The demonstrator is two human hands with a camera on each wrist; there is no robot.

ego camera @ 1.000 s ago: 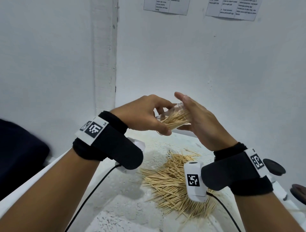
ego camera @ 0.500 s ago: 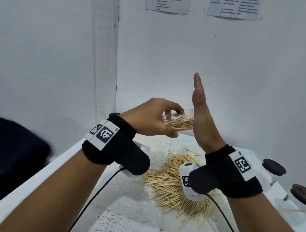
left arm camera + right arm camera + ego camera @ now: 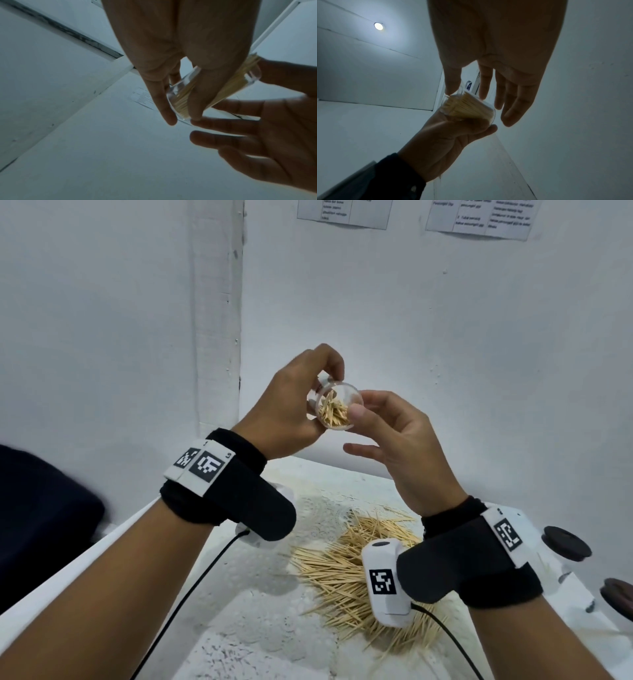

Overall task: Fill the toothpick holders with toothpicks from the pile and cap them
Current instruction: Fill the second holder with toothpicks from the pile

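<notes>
My left hand (image 3: 310, 402) grips a clear toothpick holder (image 3: 334, 409) in the air, tilted so its open mouth faces me. It is partly filled with toothpicks (image 3: 334, 414) and has no cap on. My right hand (image 3: 363, 429) is beside it with its fingers loosely spread; the thumb (image 3: 356, 412) touches the rim. In the left wrist view the holder (image 3: 180, 97) sits between my left fingers. In the right wrist view the holder (image 3: 467, 108) lies just under my right thumb and forefinger. The toothpick pile (image 3: 342, 570) lies on the table below.
The white table (image 3: 257, 628) meets a white wall close behind. Two dark round caps (image 3: 567, 542) (image 3: 618, 594) sit on clear holders at the right edge. A dark object (image 3: 41, 525) lies off the table's left side.
My right hand was flat against the toothpick ends; now it has dropped back, with only the thumb on the rim. The left hand rose and turned the holder's mouth toward me.
</notes>
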